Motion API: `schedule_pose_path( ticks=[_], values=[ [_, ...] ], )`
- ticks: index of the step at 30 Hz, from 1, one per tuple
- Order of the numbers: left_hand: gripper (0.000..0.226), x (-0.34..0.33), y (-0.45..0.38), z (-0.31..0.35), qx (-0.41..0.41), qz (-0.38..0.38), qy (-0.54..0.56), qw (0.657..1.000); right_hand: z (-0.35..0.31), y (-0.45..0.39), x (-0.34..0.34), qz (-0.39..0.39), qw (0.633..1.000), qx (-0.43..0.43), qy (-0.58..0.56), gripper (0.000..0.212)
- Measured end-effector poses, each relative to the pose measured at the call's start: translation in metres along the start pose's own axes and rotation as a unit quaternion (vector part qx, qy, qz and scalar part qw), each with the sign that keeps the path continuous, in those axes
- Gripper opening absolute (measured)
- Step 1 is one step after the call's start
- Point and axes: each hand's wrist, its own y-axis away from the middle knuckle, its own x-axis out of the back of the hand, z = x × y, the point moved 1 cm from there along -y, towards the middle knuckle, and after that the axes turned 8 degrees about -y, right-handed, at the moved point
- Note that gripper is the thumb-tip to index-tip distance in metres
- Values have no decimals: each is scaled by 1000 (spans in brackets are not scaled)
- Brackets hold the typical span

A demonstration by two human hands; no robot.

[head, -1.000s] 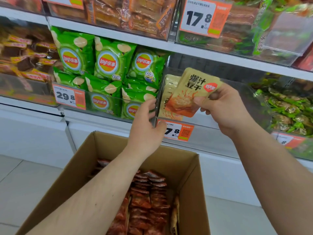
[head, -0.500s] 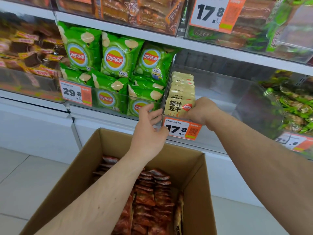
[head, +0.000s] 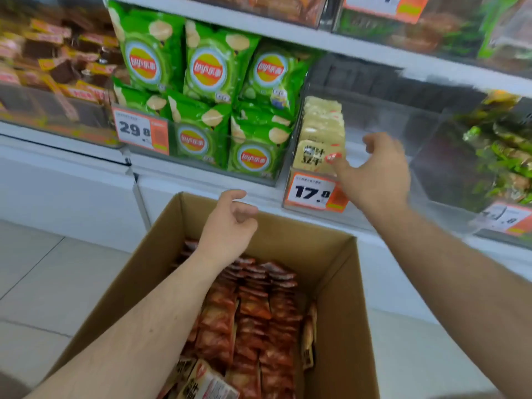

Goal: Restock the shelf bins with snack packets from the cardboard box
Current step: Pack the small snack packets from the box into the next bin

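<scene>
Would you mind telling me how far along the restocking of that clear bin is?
Done: a row of beige packets stands at the left of the clear bin. In hand: nothing; the right hand is beside the front packet, and the left hand hovers over the cardboard box. Left: most of the bin is unfilled, and red packets still fill the box.

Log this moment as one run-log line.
left hand: empty, over cardboard box | right hand: empty, beside beige packets | bin: part-filled

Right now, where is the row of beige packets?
The beige packets stand in the clear bin, at its left end, beside the green chip bags and above the 17.8 price tag.
</scene>
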Motion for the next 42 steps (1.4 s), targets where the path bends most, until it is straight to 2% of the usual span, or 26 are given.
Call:
schedule_pose_path(
  ticks=[1, 2, 3, 5, 6, 7, 9, 12, 16, 18, 22, 24, 26, 28, 30, 32, 34, 36, 38, 40, 42],
  values=[
    [45, 0, 2, -12, 21, -7, -11, 1000, -1, 23, -8, 59, 993, 101, -32, 39],
    [45, -1, 4, -23, 40, -17, -22, 999, -3, 47, -20, 61, 983, 160, -63, 30],
    [44, -2, 6, -34, 56, -28, -31, 998, -1, 68, -35, 8, 981, 182, -71, 22],
    [42, -4, 11, -53, 86, -46, -48, 994, 6, 99, -69, -192, 975, 110, 3, 10],
    [40, -4, 13, -62, 102, -51, -57, 992, 18, 109, -88, -288, 954, 59, 66, 11],
    [38, -3, 14, -70, 118, -51, -63, 990, 34, 116, -104, -350, 931, 5, 104, 15],
    [33, -1, 13, -88, 152, -44, -61, 986, 63, 122, -133, -404, 903, -105, 101, 24],
    [27, -4, 14, -102, 180, -44, -56, 981, 101, 127, -158, -391, 888, -228, 81, 30],
    [25, -13, 14, -110, 207, -65, -31, 976, 136, 127, -198, -340, 895, -287, 25, 49],
    [25, -15, 13, -116, 224, -69, -27, 972, 151, 129, -222, -331, 892, -309, 9, 43],
    [25, -19, 13, -121, 284, -66, 34, 956, 148, 139, -230, -285, 916, -282, 34, 13],
    [27, -23, 13, -123, 336, -81, 65, 936, 134, 154, -216, -242, 938, -242, 47, 15],
    [34, -28, 15, -127, 407, -113, 127, 897, 115, 181, -199, -215, 959, -180, 26, 17],
    [38, -33, 15, -131, 461, -130, 190, 857, 96, 209, -184, -229, 963, -137, -39, 15],
    [44, -37, 15, -133, 483, -133, 244, 831, 80, 230, -171, -283, 948, -113, -90, 16],
    [32, -38, 15, -133, 471, -96, 252, 840, 64, 240, -161, -338, 925, -119, -127, 20],
    [20, -35, 14, -136, 454, -41, 219, 863, 57, 237, -153, -353, 915, -133, -141, 30],
    [22, -31, 11, -140, 437, -8, 196, 878, 66, 222, -155, -309, 928, -173, -113, 38],
    [25, -27, 9, -144, 422, 2, 178, 889, 87, 196, -164, -239, 937, -246, -64, 35],
    [27, -24, 9, -144, 411, -1, 168, 896, 116, 167, -173, -182, 927, -328, -20, 32],
    [34, -23, 10, -144, 397, -6, 147, 906, 145, 144, -182, -177, 911, -373, 9, 37]
  ],
)
